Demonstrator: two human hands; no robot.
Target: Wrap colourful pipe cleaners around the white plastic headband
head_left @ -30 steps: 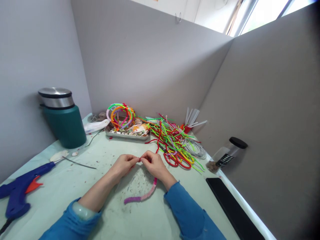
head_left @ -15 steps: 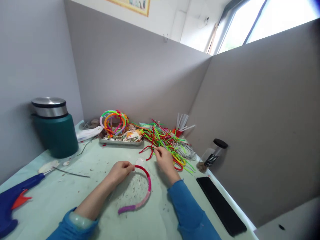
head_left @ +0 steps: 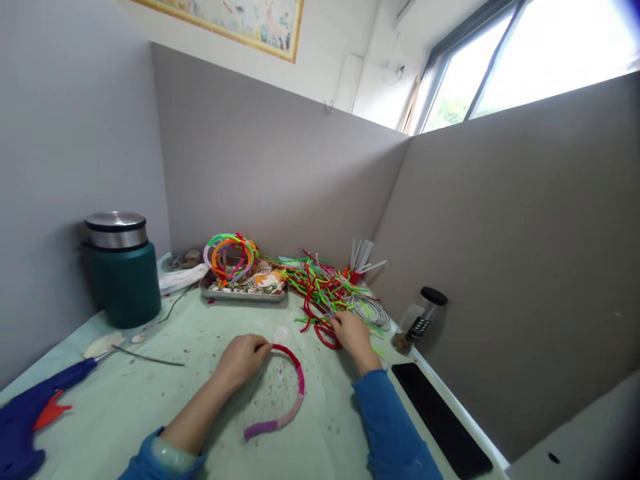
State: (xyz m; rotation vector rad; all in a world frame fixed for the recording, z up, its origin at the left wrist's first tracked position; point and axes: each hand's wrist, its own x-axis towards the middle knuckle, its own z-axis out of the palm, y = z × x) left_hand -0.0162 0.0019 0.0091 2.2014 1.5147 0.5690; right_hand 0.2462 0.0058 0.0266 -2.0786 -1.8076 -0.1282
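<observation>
Nearest you, at the lower left of the frame, a blue glue gun (head_left: 23,420) is lying on the pale green surface (head_left: 150,400), while a black slab (head_left: 440,420) is lying at the lower right. In the lower centre, your curved fuzzy band (head_left: 301,387) is resting on the surface, running from purple through pinks to red, and your left hand (head_left: 243,360) is pinching its red end. Right of centre, your right hand (head_left: 353,333) is bending its fingertips at the near edge of the tangled pipe cleaners (head_left: 320,283), just beside a red loop handle (head_left: 324,343); I cannot tell whether it is gripping anything. Farther right, a black-lidded clear jar (head_left: 420,323) is standing beside the partition (head_left: 525,253). At the middle left, a teal bottle (head_left: 131,283) is standing, and toward the centre a metal tray (head_left: 245,297) is carrying shells (head_left: 270,281) and colourful rings (head_left: 249,255). White strips (head_left: 363,253) are sticking up behind the pipe cleaners. Beyond, a framed picture (head_left: 250,23) is hanging at the top, and a window (head_left: 500,67) is glowing at the upper right.
</observation>
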